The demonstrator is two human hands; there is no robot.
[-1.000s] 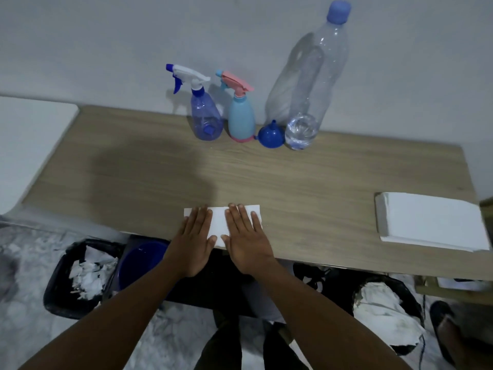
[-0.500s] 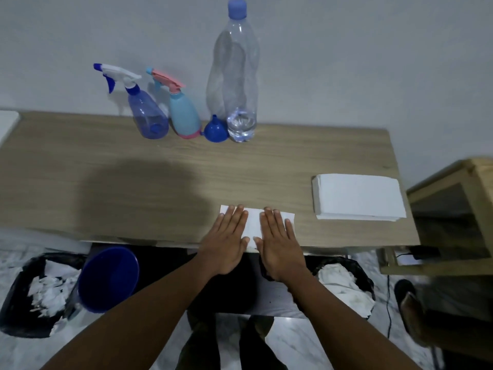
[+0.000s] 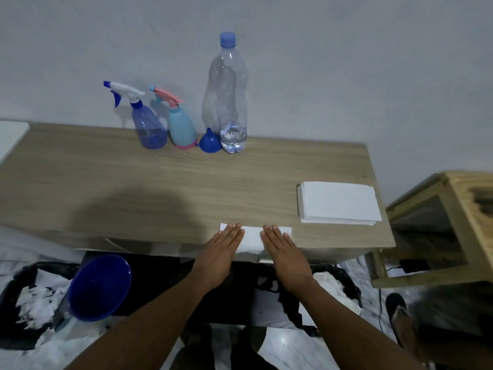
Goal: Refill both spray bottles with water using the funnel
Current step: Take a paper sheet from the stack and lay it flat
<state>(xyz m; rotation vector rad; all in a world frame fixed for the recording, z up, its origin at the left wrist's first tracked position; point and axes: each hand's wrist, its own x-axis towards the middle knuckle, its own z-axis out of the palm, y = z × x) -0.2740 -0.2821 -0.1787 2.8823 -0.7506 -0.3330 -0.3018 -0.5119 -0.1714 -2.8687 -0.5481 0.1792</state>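
Note:
Against the wall at the back of the wooden table (image 3: 133, 188) stand a translucent blue spray bottle (image 3: 149, 129) and a light blue spray bottle with a pink trigger (image 3: 181, 128). A small blue funnel (image 3: 210, 142) lies upside down beside them, next to a tall clear water bottle (image 3: 226, 100) with a blue cap and a little water at its bottom. My left hand (image 3: 220, 252) and my right hand (image 3: 284, 253) rest flat, fingers extended, on a white folded tissue (image 3: 252, 237) at the table's front edge. Neither hand holds anything.
A stack of white tissues (image 3: 337, 202) lies at the table's right. On the floor below are a blue bucket (image 3: 100, 287), a black bin with crumpled paper (image 3: 29, 300) at left and another bin (image 3: 333, 284) at right. A wooden stand (image 3: 453, 217) is at far right.
The view has shifted, so the table's objects sit differently in frame. My two hands have spread slightly apart on the tissue; nothing was picked up.

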